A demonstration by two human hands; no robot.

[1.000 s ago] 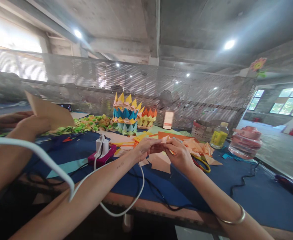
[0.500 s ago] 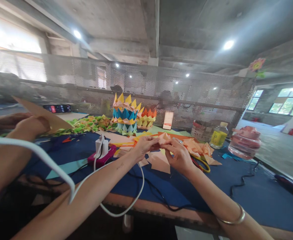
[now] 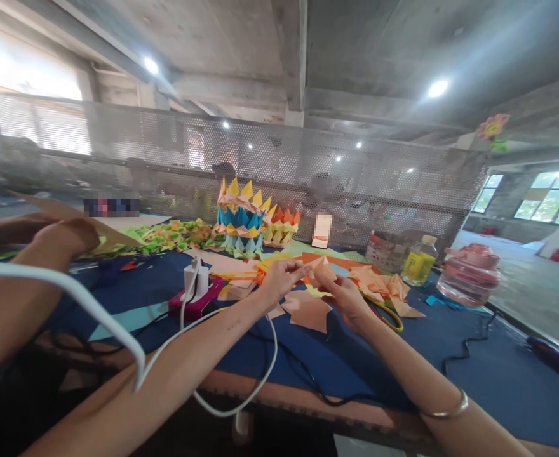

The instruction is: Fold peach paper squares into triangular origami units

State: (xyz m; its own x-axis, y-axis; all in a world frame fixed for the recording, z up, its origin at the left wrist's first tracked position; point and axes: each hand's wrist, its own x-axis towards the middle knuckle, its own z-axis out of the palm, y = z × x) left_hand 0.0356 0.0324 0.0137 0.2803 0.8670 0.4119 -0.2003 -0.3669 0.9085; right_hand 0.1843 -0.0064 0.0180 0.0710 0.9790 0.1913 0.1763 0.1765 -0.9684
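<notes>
Between my two hands is a small folded piece of peach paper (image 3: 318, 269), raised just above the table. My left hand (image 3: 282, 279) pinches its left side between thumb and fingers. On its right side, my right hand (image 3: 343, 295) grips it with the thumb toward me; some fingers are hidden behind the paper. Below the hands lie flat peach paper sheets (image 3: 307, 310). More folded peach pieces (image 3: 379, 282) are heaped to the right, next to yellow-handled scissors (image 3: 390, 317).
A co-worker's hands (image 3: 67, 238) hold brown paper at left. Behind stand a layered paper crown-like model (image 3: 240, 219) and green-yellow paper pieces (image 3: 175, 235). A white cable (image 3: 274, 346) loops by a magenta power strip (image 3: 196, 298). A yellow-labelled bottle (image 3: 419, 260) and pink jug (image 3: 469, 276) stand right.
My right hand has turned and shifted its hold, so more of the folded paper's face shows. My left hand keeps its pinch. The view has shifted slightly.
</notes>
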